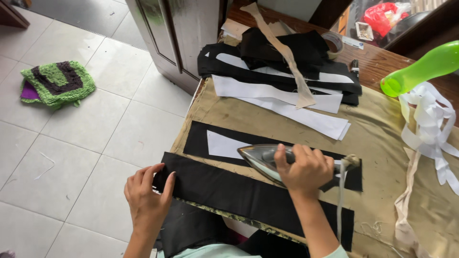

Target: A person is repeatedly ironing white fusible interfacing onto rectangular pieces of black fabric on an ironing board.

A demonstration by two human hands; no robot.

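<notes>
Step in hand: we are pressing a long black fabric strip [267,157] with the white interfacing piece [222,145] lying on it, so we are judging this to be the bonding of stiffener to cloth, partway along the strip.
Right hand: our right hand [305,168] is wrapping its fingers fully closed around the handle of the iron [260,160], gripping it firmly.
Iron: it is sitting flat on the farther strip, nose pointing toward the floor side of the table, with its cord [341,191] hanging down across the nearer strip.
Left hand: our left hand [146,196] is resting on the end of the nearer black strip [248,197] at the table edge, fingers curled loosely and thumb spread, pinning the cloth rather than clutching it, though we are unsure whether the fingertips are folding the edge under.
Where the work lies: both strips are lying side by side on the tan padded table cover [382,138], the nearer one overhanging the edge close to us.
Next move, as we are judging it: it is calling for a slow, even glide over the white piece, with the cord kept off the cloth.
Around us: a stack of black and white cut pieces [282,71] is lying farther up, a green spray bottle [423,67] near white strips [430,124], and a green floor mat [57,82] on the tiles.
</notes>
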